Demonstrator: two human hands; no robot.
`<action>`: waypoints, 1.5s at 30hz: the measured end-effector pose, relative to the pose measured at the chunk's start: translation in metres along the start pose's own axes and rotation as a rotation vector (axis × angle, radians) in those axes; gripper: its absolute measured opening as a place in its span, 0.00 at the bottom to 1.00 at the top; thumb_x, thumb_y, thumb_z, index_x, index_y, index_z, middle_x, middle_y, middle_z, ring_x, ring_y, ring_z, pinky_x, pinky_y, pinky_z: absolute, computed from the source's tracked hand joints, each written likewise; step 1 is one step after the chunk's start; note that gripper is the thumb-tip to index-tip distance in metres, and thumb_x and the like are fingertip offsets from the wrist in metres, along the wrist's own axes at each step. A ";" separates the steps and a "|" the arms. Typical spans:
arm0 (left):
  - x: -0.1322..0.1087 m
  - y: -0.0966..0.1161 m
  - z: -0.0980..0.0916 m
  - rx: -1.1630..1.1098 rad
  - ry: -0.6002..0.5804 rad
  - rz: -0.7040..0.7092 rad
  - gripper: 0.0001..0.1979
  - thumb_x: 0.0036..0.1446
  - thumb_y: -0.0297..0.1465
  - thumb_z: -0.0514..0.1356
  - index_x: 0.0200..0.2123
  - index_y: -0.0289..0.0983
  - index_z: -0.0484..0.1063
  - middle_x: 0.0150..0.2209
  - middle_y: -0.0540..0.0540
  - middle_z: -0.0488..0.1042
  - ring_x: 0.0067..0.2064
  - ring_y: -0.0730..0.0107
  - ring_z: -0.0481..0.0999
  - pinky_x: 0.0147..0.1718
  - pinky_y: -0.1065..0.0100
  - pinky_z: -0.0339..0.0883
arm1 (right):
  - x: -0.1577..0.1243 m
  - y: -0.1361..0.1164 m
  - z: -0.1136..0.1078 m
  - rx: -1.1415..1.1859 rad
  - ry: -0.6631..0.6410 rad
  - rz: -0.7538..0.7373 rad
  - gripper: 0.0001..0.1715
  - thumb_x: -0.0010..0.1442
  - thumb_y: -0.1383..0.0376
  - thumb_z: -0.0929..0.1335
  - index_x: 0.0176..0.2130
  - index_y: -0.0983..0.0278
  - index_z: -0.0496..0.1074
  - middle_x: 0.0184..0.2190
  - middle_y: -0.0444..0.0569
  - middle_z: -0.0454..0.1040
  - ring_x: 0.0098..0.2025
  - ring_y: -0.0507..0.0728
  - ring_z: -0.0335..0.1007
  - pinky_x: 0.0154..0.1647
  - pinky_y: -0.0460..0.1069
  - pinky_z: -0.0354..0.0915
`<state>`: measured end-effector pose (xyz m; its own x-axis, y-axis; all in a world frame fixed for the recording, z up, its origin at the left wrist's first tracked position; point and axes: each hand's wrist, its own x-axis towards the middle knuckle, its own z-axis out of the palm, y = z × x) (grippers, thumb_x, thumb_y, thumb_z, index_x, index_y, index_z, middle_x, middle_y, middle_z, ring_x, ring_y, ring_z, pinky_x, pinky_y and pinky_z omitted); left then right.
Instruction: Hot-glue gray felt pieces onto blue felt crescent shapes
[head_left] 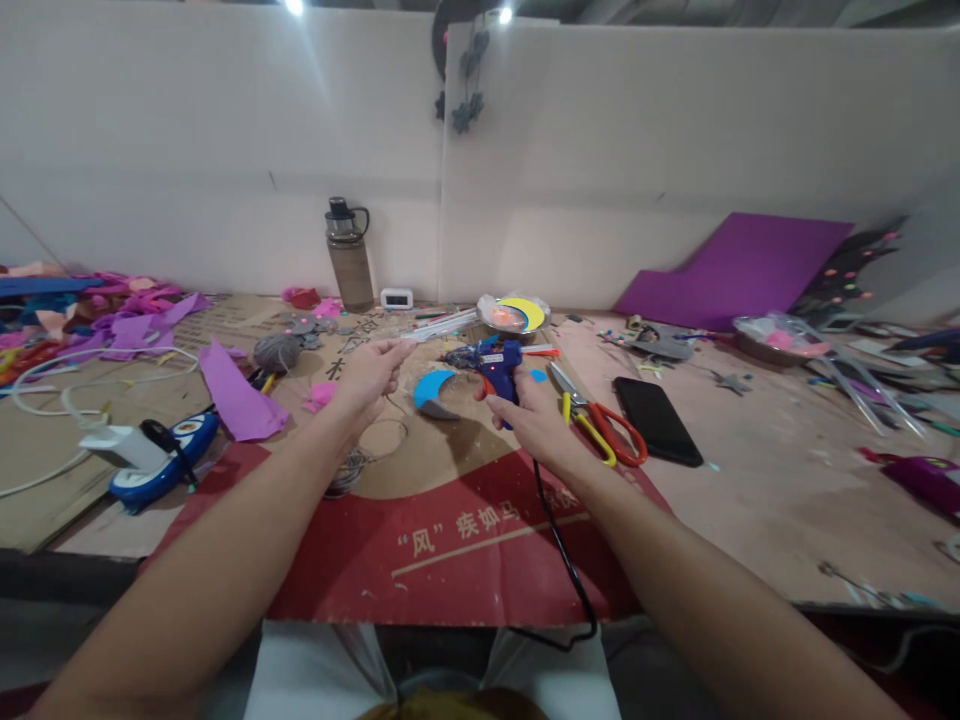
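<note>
My right hand (521,405) is wrapped around the handle of a dark blue hot glue gun (499,360), its nozzle pointing left. A black cord runs down from it. My left hand (371,375) is raised left of the nozzle, thumb and fingers pinched together; what they hold is too small to make out. Just beyond those fingertips lie clear glue sticks (450,323). Below the nozzle a blue crescent (435,393) rests on the cardboard (450,465). Grey yarn or wire (346,475) lies under my left wrist.
Scissors (615,432) and a black phone (658,420) lie right of my right hand. A bowl with a yellow crescent (529,312) stands behind the glue gun. At the left are a bottle (349,260), felt scraps (240,395) and a blue power strip (169,465).
</note>
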<state>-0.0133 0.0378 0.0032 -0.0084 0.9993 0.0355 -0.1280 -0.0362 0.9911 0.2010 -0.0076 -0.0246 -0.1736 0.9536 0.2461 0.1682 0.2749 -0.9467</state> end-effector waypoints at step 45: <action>0.007 -0.031 -0.001 0.458 0.081 -0.284 0.11 0.51 0.33 0.60 0.20 0.33 0.72 0.10 0.52 0.58 0.12 0.79 0.49 0.14 0.71 0.38 | -0.004 0.003 -0.002 -0.799 -0.185 -0.191 0.16 0.58 0.69 0.63 0.48 0.62 0.65 0.39 0.55 0.73 0.40 0.61 0.68 0.39 0.54 0.62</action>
<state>-0.0107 0.0458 -0.0276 -0.1147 0.9654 -0.2344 0.3084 0.2589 0.9154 0.2039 -0.0100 -0.0282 -0.4139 0.8652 0.2830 0.7437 0.5006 -0.4430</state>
